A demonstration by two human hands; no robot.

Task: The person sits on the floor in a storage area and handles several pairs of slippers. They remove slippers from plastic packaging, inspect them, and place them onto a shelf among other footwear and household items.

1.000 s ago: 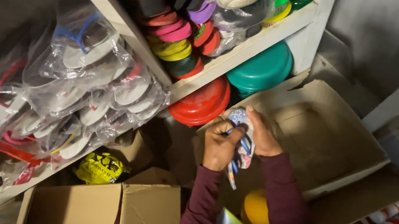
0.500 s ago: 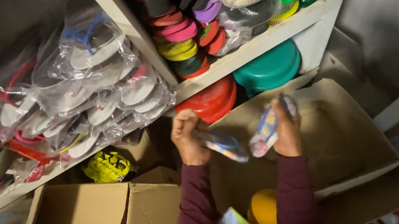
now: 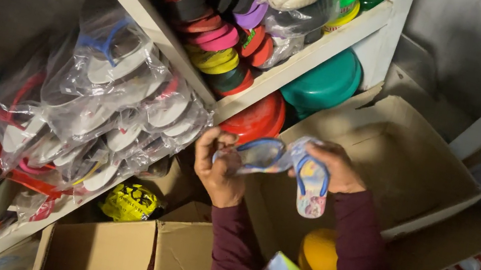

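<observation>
Two hands hold a pair of small flip-flops in front of a shelf of footwear.

The left hand (image 3: 218,167) is closed around one small flip-flop (image 3: 256,156) with a blue strap, held flat, and the right hand (image 3: 332,168) grips the second flip-flop (image 3: 312,190), which hangs with its printed sole toward the camera. The two seem joined by clear wrapping, so each hand probably takes one side to look at them. Both are pale with blue straps. They are held above an open cardboard box (image 3: 406,164). To the left, bagged sandals (image 3: 114,106) lie on a white shelf (image 3: 306,61); a red basin (image 3: 256,118) and a green basin (image 3: 325,84) stand under it.
</observation>
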